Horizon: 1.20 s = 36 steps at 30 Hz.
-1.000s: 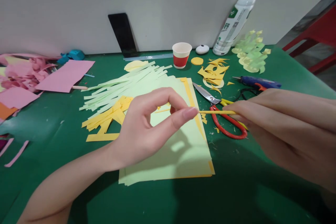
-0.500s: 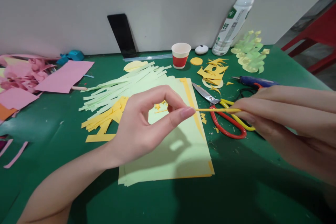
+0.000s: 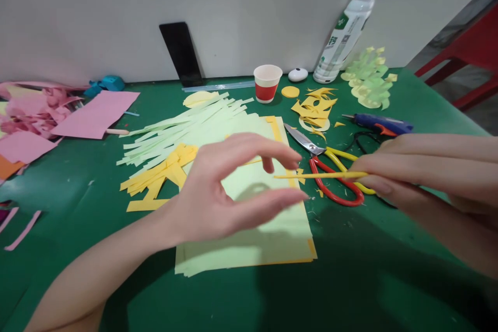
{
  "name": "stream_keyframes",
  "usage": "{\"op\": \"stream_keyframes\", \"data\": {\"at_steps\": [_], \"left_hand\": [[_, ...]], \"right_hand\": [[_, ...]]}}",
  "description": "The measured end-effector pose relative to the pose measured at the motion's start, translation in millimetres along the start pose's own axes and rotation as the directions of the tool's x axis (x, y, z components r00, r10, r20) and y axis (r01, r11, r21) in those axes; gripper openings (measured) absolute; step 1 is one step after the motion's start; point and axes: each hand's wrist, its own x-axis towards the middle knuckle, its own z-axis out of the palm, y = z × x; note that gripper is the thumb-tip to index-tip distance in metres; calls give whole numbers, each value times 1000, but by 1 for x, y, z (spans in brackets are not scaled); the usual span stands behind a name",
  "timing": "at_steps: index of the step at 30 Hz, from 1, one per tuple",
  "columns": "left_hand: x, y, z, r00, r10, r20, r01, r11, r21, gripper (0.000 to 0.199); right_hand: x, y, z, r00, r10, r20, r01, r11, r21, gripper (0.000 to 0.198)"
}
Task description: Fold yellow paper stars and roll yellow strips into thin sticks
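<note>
Yellow strip: held over right edge of pale-green paper stack. Right hand, right of stack, pinches one end; left hand, over stack, spread about free tip.

Craft table (workshop, perhaps), scissors, paper strips

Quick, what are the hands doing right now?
Left hand: open, thumb and fingers apart, holding nothing.
Right hand: closed, pinching one end of a yellow strip.
</note>
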Motion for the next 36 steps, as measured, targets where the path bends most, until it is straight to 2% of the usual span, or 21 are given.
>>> {"op": "stream_keyframes", "data": {"at_steps": [2, 4, 7, 10, 12, 16, 21, 25, 28, 33, 36], "left_hand": [[-1, 7, 6, 999, -5, 36, 2, 997, 77, 12], [-3, 12, 11, 999, 21, 46, -26, 994, 102, 9], [-4, 14, 14, 996, 55, 67, -64, 987, 150, 5], [-3, 14, 14, 995, 67, 70, -82, 966, 244, 5], [-2, 15, 13, 997, 56, 61, -70, 963, 260, 7], [-1, 16, 12, 1000, 11, 14, -13, 985, 169, 2], [-3, 18, 9, 996, -77, -33, 80, 992, 95, 6], [-4, 19, 8, 992, -119, -40, 122, 991, 63, 6], [-3, 20, 8, 993, -115, -35, 117, 991, 64, 3], [-1, 18, 9, 998, -39, -45, 44, 992, 118, 4], [-1, 17, 8, 999, -9, -42, 15, 991, 135, 4]], "right_hand": [[3, -7, 1, 1000, -17, 9, 17, 998, 68, 15], [6, -11, 4, 996, -84, -26, 87, 990, 109, 14], [12, -17, 8, 977, -194, -86, 202, 974, 101, 16], [14, -22, 9, 963, -236, -128, 244, 968, 54, 25], [14, -23, 9, 964, -232, -130, 238, 971, 33, 26], [10, -20, 10, 973, -218, -73, 223, 971, 81, 21], [7, -17, 10, 982, -176, 72, 165, 977, 135, 18], [7, -16, 8, 979, -181, 94, 167, 976, 136, 18], [7, -15, 8, 975, -200, 94, 188, 975, 123, 22], [5, -15, 10, 981, -176, 76, 168, 980, 106, 26], [3, -18, 10, 991, -58, 118, 37, 983, 178, 36]]}}
